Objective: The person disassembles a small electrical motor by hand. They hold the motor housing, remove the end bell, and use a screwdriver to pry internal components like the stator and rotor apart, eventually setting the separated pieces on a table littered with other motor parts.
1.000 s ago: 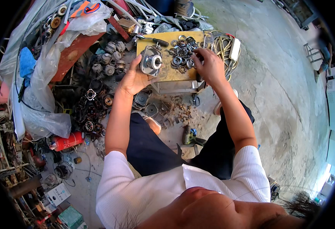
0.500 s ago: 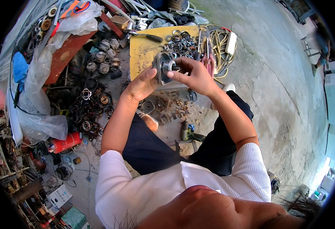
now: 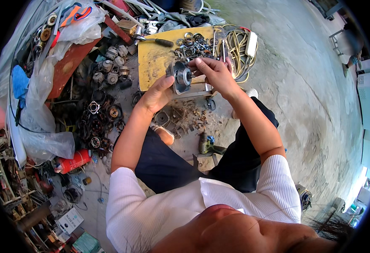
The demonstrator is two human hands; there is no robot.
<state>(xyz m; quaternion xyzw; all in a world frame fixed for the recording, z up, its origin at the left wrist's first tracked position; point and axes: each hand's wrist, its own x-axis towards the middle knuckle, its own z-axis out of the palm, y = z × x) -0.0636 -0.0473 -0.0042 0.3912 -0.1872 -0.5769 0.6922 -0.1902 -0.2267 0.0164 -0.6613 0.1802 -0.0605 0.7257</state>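
A grey metal motor end cover [image 3: 178, 87], squarish with a round raised centre, is tilted up over the near edge of the yellow board [image 3: 151, 59]. My left hand [image 3: 157, 95] grips its left side, thumb on the rim and the other fingers mostly hidden behind. A shiny bearing ring [image 3: 187, 76] sits at the cover's centre, and a short dark shaft sticks out of it to the right. Curled by that shaft, my right hand [image 3: 218, 76] has its fingers drawn together; what lies between the fingertips is hidden.
Several metal rings and small parts [image 3: 193, 44] lie on the board, beside a dark-handled hammer [image 3: 162, 42]. Coiled cable and a white power strip [image 3: 251, 44] are to the right. Motor parts [image 3: 102, 111] pile up at left. A green drill [image 3: 208, 145] stands between my legs.
My right hand has turned and shifted off the bearing ring toward the shaft end, its thumb now higher. The cover has turned slightly, showing more of its round centre; my left hand keeps its hold.
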